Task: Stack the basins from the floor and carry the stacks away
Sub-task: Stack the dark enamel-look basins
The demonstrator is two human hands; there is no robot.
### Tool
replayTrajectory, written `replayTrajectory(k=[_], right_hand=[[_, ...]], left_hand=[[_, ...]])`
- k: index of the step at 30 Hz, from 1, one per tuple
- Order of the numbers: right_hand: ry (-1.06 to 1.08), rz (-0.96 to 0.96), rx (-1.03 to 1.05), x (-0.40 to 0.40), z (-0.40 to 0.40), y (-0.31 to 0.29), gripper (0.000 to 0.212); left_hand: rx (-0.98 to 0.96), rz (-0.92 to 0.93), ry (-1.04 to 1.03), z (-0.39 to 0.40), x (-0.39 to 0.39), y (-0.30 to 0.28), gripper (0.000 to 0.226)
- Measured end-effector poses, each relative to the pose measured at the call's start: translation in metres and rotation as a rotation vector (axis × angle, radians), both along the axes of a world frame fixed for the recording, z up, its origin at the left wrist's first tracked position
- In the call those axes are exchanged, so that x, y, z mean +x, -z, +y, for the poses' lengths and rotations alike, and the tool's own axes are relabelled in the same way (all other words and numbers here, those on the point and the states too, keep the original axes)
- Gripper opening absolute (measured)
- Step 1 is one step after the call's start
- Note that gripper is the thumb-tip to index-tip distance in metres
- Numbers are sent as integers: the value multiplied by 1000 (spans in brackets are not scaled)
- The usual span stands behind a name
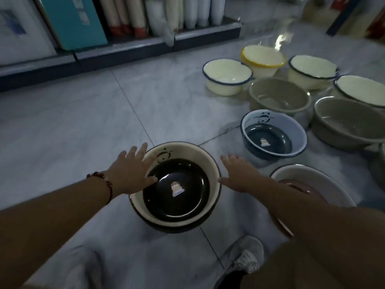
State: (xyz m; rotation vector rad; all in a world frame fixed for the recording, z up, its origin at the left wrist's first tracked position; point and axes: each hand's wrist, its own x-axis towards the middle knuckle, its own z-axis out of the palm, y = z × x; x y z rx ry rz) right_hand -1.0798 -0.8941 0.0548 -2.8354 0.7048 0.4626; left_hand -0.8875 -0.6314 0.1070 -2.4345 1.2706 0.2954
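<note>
My right forearm hides part of the white basin (308,176) at right. Between my spread left hand (130,174) and right hand (239,174) sits the cream stack (210,163), layers unclear. I count seven more basins beyond, two cut off.

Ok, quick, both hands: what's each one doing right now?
Left hand: open, fingers spread over the rim of the cream basin, no grip.
Right hand: open, thumb at that basin's rim, holding nothing.
</note>
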Motion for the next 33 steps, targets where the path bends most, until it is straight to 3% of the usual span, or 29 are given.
replayTrajectory(k=[2,5,8,11,13,16,21,26,33], right_hand=[[-41,-37,-64,-16,-6,-37,86],[-31,-80,-98,-45,-19,-89,83],[131,-155,-91,-83,-35,-108,81],[441,-129,97,-114,-39,-109,82],[532,-185,146,-116,-36,-111,79],[563,-241,170,-100,-35,-107,87],[491,-79,107,-74,-47,-63,95],[402,56,31,-66,-65,-28,90],[504,115,71,-46,-109,20,78]], left_hand=[[-110,69,-39,-19,-20,-40,85],[-423,279,-71,-44,-62,-89,75],[-711,376,-65,-62,-107,-102,67],[-479,363,-6,-79,-136,-84,76],[-384,332,43,-86,-141,-75,77],[-351,301,21,-92,-131,-64,75],[-274,274,-8,-108,-102,-50,69],[-317,299,32,-134,-76,-40,62],[-260,382,-57,-159,-36,-12,53]])
